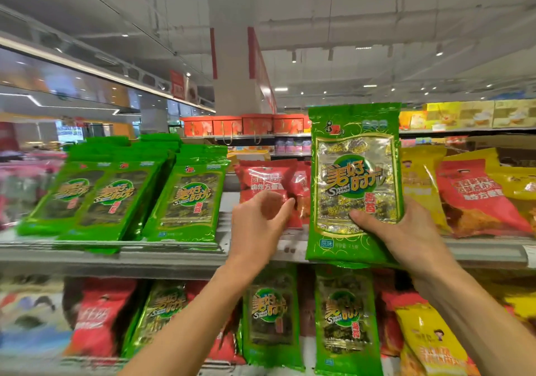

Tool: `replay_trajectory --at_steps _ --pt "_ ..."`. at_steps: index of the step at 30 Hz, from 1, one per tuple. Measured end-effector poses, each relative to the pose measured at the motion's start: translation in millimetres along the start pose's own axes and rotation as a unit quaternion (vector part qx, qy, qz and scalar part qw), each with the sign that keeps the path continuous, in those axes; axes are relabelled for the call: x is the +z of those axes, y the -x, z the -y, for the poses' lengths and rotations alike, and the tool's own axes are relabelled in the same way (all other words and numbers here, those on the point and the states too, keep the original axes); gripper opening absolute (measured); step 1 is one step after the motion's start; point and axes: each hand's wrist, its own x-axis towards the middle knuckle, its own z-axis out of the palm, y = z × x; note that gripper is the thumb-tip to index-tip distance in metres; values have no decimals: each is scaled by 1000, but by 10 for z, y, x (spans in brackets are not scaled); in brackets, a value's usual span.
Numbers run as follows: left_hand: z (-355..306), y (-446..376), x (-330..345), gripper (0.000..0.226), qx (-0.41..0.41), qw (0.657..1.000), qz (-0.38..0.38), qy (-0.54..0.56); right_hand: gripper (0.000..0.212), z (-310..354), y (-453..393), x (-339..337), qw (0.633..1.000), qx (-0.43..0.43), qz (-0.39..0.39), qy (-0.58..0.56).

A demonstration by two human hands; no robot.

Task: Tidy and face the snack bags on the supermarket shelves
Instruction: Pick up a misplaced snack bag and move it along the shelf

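Supermarket shelving fills the view: a grey metal upper shelf (174, 255) runs left to right at chest height, with a lower shelf (72, 361) beneath it, under a white ceiling with spot lights and a white pillar (232, 65) behind. Orange gift boxes (243, 124) line a far shelf. On the upper shelf, left, green seaweed bags (185, 201) lean back in overlapping rows, fronts outward; red snack bags (265, 176) sit near the middle, and yellow and red bags (464, 195) crowd the right side. More green, red and yellow bags stand on the lower shelf, somewhat blurred. The right hand (406, 236) grips one green seaweed bag (355, 184) at its lower part, thumb across the front, holding it upright and face-forward above the shelf edge, between the red bags and the yellow ones. This bag has a clear window, green borders and yellow lettering. The left hand (258, 221) reaches to the red snack bags, fingers curled at a bag's lower edge; whether it grips cannot be told.
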Motion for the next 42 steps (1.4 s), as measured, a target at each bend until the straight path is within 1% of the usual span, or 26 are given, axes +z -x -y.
replay_trajectory --at_steps 1,3,6,8,13,16,21,24,25,28,33,35,39,42 --pt "119 33 -147 24 6 1000 -13 -5 49 15 23 158 1000 -1 1 2" --pt "411 77 -469 20 17 998 -30 -51 48 49 82 503 1000 -3 8 8" --pt "896 145 -999 23 37 989 -44 -133 37 92 194 1062 1000 -10 20 13" --pt "1209 181 -1373 26 47 982 -45 -177 34 138 265 1471 1000 -12 22 19" --pt "1999 221 -2309 24 66 965 -41 -250 41 246 441 2571 999 2 21 40" --pt "2460 198 -2837 25 89 947 -53 -304 44 305 546 3255 999 6 25 48" --pt "3104 105 -3596 36 115 927 -77 -348 60 430 520 4324 998 9 21 57" --pt "3355 73 -3946 40 111 920 -73 -369 89 533 426 4965 997 28 12 71" --pt "3414 65 -4039 40 107 919 -70 -374 91 546 378 5166 997 33 13 66" --pt "3542 54 -4250 34 102 920 -60 -374 81 565 281 5718 997 55 24 58" --pt "3589 56 -4323 25 111 933 -37 -341 81 497 180 6341 990 106 30 89" --pt "3590 50 -4322 24 102 940 -37 -325 86 435 152 6474 985 125 28 115" --pt "3591 44 -4326 23 97 946 -37 -308 97 335 138 6573 972 159 63 161" --pt "3584 29 -4336 24 96 944 -38 -312 109 361 156 6580 959 159 80 219"
